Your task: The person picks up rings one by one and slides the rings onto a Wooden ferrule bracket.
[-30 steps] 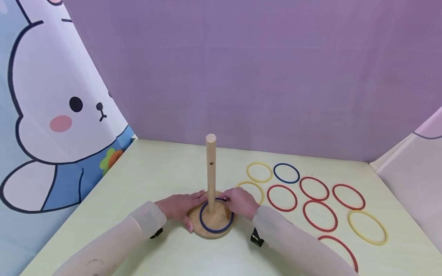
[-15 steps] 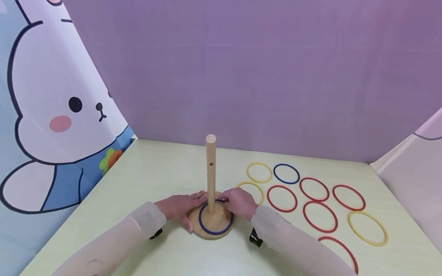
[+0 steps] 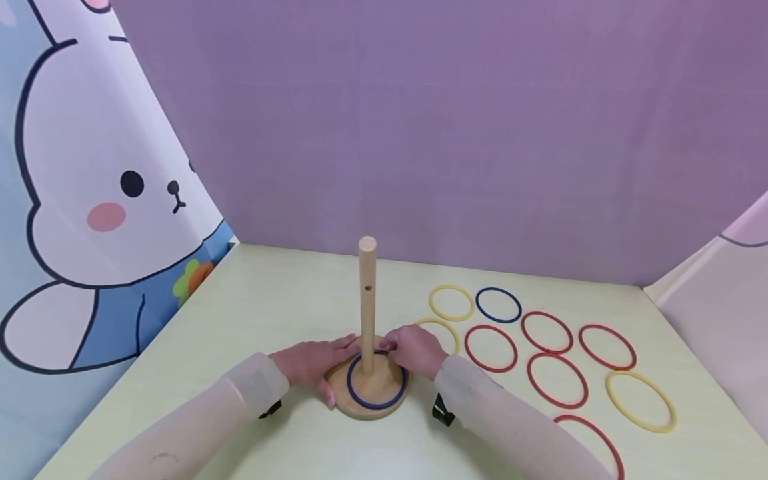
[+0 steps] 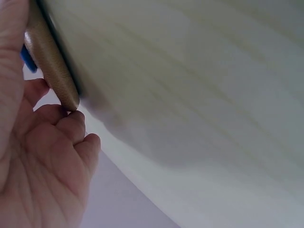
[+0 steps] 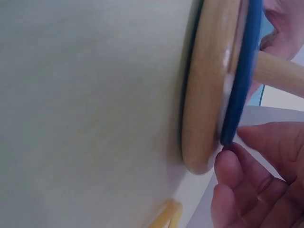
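Note:
A round wooden base (image 3: 381,387) carries an upright wooden post (image 3: 368,307). Around the foot of the post lies a blue ring (image 3: 375,406), just above or on the base. My left hand (image 3: 307,363) holds the base's left edge, thumb at the front and fingers behind; its fingertips (image 4: 71,124) touch the rim in the left wrist view. At the back right of the ring, my right hand (image 3: 417,350) pinches it between thumb and fingers. The right wrist view shows the blue ring (image 5: 244,71) standing slightly off the base's face (image 5: 205,95).
Several loose rings lie flat on the pale table (image 3: 282,287) at the right: a blue ring (image 3: 499,289), a yellow ring (image 3: 450,287), a red ring (image 3: 491,327) and others. A purple cloth (image 3: 420,147) rises behind; a rabbit-print cloth (image 3: 78,153) hangs at the left.
My right hand has shifted very slightly left with the blue ring. The left hand keeps its place on the base, and the loose rings lie as before.

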Action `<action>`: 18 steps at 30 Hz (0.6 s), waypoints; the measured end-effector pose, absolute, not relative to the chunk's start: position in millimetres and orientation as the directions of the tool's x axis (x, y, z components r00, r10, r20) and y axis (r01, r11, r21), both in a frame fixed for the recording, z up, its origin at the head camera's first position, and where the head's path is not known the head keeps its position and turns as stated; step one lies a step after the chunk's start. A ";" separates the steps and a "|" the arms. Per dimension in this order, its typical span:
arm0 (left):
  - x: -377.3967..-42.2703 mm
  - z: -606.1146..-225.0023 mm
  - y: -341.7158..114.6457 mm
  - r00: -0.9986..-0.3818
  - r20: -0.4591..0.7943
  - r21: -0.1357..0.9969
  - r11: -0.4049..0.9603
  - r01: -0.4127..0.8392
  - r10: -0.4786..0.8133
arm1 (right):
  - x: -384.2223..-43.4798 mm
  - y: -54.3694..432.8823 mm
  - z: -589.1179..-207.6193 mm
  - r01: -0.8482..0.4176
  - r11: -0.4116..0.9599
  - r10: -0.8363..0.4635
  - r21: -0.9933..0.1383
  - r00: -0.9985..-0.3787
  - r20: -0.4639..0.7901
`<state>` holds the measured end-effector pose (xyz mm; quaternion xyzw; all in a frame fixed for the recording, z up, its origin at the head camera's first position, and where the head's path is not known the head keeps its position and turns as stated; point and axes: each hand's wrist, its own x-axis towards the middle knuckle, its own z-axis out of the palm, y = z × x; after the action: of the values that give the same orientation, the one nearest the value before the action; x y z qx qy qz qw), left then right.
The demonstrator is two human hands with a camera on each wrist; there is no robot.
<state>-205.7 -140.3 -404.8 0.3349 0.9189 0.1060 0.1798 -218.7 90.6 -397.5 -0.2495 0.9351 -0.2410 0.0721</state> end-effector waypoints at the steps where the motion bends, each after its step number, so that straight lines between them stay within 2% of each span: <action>1: -205.9 -404.9 -140.2 -0.711 -0.258 0.314 0.753 0.578 0.654 | -219.2 91.6 -396.9 -0.428 0.759 -0.499 -0.490 -0.866 -0.018; 10: -205.9 -405.6 -138.8 -0.719 -0.265 0.312 0.762 0.567 0.643 | -224.9 115.8 -393.8 -0.378 0.778 -0.457 -0.502 -0.889 -0.038; 18: -205.6 -405.4 -140.9 -0.707 -0.255 0.340 0.746 0.573 0.660 | -226.7 149.6 -387.2 -0.469 0.713 -0.575 -0.522 -0.817 -0.050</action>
<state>-205.6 -140.9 -405.4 0.3365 0.9162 0.1182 0.1826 -226.7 149.6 -387.2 -0.2839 0.9194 -0.2513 0.1049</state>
